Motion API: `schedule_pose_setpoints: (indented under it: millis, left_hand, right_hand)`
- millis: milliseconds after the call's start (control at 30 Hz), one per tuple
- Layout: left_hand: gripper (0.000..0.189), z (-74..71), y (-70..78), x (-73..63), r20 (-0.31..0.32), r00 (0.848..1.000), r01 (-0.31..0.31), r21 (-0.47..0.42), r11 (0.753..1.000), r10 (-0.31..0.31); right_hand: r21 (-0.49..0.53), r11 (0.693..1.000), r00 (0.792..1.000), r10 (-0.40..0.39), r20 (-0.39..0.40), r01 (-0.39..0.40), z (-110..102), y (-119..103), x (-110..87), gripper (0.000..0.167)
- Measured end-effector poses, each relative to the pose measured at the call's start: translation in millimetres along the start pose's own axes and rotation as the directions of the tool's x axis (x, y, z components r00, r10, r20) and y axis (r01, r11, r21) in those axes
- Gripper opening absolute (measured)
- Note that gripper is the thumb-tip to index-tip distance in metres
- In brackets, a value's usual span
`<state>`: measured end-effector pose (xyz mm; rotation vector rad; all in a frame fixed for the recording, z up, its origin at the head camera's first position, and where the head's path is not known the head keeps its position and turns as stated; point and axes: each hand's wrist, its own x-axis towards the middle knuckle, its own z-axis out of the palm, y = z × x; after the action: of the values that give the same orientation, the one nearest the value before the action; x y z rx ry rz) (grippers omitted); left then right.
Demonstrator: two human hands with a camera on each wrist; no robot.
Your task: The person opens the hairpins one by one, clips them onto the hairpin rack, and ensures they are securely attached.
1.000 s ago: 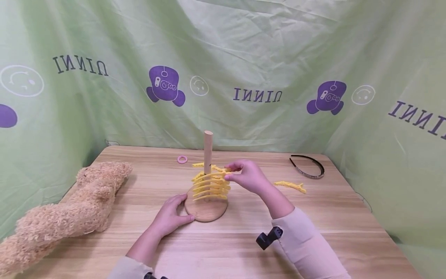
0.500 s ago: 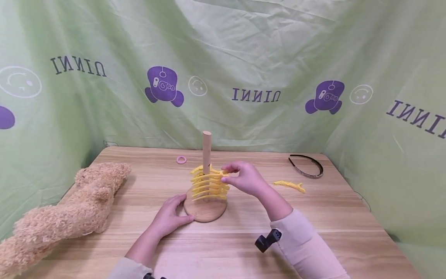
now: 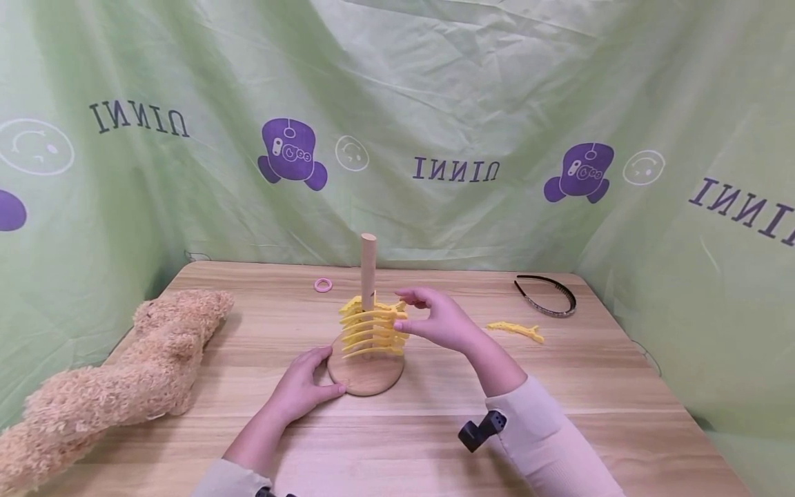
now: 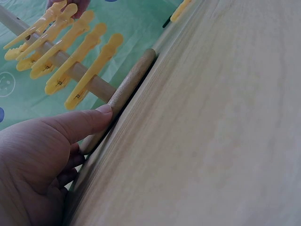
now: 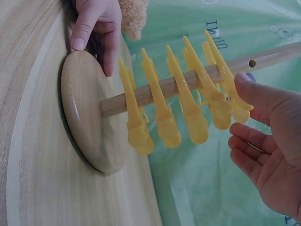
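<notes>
Several yellow hair clips (image 5: 177, 94) are clamped one above another around the post (image 3: 368, 262) of a wooden stand with a round base (image 3: 366, 379). My left hand (image 3: 302, 388) holds the base by its left rim, thumb at the front and fingers farther back. At the uppermost clip (image 5: 225, 70) is my right hand (image 3: 439, 319), its thumb and fingers spread apart around the clip's tail. In the right wrist view the thumb lies close to that tail or touches it, while the other fingers are clear of it. Another yellow hair clip (image 3: 515, 330) lies on the table to the right.
A black headband (image 3: 553, 304) with a glittery band rests at the back right of the table. Behind the stand, to the left, lies a pink ring (image 3: 323, 285). A fluffy tan plush piece (image 3: 143, 373) stretches along the left side. Green curtain (image 3: 397, 207) surrounds the table.
The uppermost clip, tilted out above the others a second ago, has come down round the post with its jaws closed. My right fingers have spread from its tail. The left hand keeps its place.
</notes>
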<state>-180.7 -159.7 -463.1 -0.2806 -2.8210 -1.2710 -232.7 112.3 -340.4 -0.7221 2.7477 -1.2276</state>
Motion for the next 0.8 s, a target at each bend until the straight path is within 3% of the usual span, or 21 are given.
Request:
schedule_pose_setpoints:
  millis: [200,367,567,800]
  left_hand:
    - [0.081,0.1,0.0,-0.2,0.004,1.000,0.001,0.002,1.000,-0.001]
    - [0.081,-0.7,0.0,0.2,0.001,1.000,0.000,0.001,1.000,0.000]
    - [0.082,-1.0,-0.3,0.4,0.007,1.000,0.002,-0.002,1.000,-0.002]
    - [0.081,-0.2,-1.1,0.9,0.009,1.000,0.001,-0.005,1.000,-0.001]
  right_hand:
    - [0.046,0.997,0.997,0.068,-0.021,-0.067,-13,20,-8.7,0.056]
    - [0.032,0.993,0.990,0.115,-0.083,-0.112,-26,50,-19.2,0.056]
    - [0.013,0.981,0.971,0.191,-0.144,-0.191,-41,92,-34.6,0.059]
    - [-0.013,0.955,0.943,0.291,-0.158,-0.297,-66,132,-55.2,0.065]
